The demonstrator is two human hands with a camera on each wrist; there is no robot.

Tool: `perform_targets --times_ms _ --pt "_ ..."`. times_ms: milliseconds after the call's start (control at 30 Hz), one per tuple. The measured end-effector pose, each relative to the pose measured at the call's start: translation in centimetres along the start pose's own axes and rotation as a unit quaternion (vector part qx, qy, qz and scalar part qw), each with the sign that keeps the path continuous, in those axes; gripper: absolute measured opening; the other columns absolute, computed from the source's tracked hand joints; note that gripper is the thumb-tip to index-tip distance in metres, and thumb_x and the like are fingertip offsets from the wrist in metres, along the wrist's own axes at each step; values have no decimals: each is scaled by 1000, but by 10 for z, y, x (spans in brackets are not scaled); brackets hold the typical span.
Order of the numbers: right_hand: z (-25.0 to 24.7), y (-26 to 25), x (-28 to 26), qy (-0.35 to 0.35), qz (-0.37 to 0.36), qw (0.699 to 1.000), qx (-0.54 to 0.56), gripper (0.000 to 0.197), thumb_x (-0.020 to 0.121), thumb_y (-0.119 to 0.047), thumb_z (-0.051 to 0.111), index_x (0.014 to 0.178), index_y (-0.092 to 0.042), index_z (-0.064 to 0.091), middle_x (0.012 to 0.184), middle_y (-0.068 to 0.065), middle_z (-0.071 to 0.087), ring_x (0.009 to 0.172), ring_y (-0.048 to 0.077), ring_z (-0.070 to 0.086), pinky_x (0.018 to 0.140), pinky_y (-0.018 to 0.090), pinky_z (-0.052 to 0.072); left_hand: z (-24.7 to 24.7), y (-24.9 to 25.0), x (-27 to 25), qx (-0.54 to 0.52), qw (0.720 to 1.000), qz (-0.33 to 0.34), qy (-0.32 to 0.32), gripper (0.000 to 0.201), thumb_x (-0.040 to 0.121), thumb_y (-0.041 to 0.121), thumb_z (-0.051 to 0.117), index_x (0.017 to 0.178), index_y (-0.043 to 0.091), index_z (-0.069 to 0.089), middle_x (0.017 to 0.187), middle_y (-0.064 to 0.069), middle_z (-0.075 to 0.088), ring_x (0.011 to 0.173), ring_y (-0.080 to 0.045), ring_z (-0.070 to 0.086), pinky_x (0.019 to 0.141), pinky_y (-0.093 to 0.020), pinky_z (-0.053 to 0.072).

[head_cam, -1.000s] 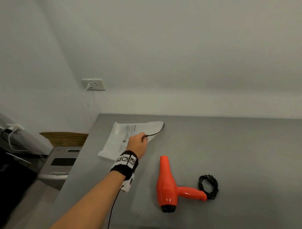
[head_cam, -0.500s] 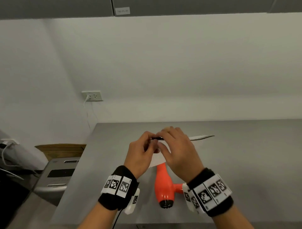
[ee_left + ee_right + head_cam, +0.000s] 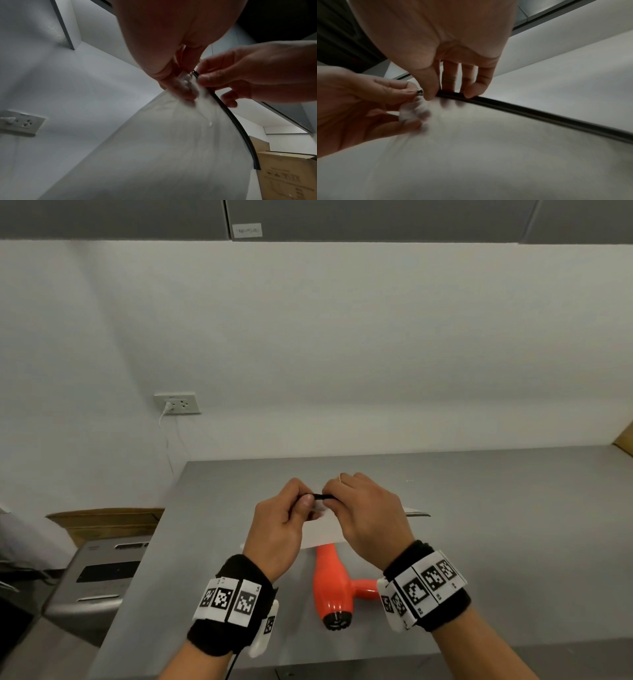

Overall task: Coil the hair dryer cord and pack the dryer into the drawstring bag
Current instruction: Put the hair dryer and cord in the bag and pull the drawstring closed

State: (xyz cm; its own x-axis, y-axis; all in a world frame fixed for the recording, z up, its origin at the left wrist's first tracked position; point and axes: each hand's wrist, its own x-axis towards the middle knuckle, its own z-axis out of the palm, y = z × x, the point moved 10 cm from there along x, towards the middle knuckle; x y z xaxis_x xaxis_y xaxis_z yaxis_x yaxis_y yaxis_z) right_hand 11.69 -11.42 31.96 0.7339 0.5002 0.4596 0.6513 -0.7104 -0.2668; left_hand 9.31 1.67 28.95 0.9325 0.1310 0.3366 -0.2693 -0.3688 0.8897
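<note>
A white, see-through drawstring bag [image 3: 322,530] with a black top edge [image 3: 539,113] hangs in the air over the table. My left hand [image 3: 303,503] pinches its bunched corner beside a small metal end [image 3: 420,92]. My right hand [image 3: 330,498] pinches the black edge right next to it, thumb in front and fingers behind. The orange hair dryer [image 3: 334,583] lies on the grey table [image 3: 496,508] under the hands, nozzle toward me. Its handle runs behind my right wrist, which hides the cord. In the left wrist view the bag [image 3: 163,148] fills the lower part.
A wall socket [image 3: 177,402] with a white plug sits on the back wall at the left. Left of the table stand a cardboard box [image 3: 106,522] and a grey appliance [image 3: 99,573]. Grey cabinets [image 3: 308,217] hang overhead. Another cardboard box [image 3: 288,175] shows at the right.
One second ago only my left hand held the bag's edge, flat on the table. The bag has since come up over the dryer and my right hand has joined at its black edge.
</note>
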Motion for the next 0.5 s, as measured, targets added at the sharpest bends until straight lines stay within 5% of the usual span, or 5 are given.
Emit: perform_targets --times_ms 133,333,500 --pt "-5 40 -9 -1 43 998 -36 7 98 -29 54 93 -26 58 81 -10 59 76 13 53 52 33 47 -28 -10 -2 -25 998 -25 60 20 103 9 54 83 6 57 75 -12 65 82 -15 77 81 -28 62" --pt "-15 95 -29 -14 96 992 -77 5 97 -29 58 93 -26 58 85 -11 58 81 15 53 53 35 49 -28 -23 -19 -14 998 -38 47 20 103 11 54 83 12 59 76 4 72 88 -11 77 82 -28 61" --pt "-20 128 -38 -10 138 986 -92 6 97 -28 58 91 -26 57 83 -11 56 81 15 52 54 32 48 -26 -24 -23 -25 997 -47 54 21 103 10 53 83 14 59 82 1 75 91 -10 77 84 -25 60"
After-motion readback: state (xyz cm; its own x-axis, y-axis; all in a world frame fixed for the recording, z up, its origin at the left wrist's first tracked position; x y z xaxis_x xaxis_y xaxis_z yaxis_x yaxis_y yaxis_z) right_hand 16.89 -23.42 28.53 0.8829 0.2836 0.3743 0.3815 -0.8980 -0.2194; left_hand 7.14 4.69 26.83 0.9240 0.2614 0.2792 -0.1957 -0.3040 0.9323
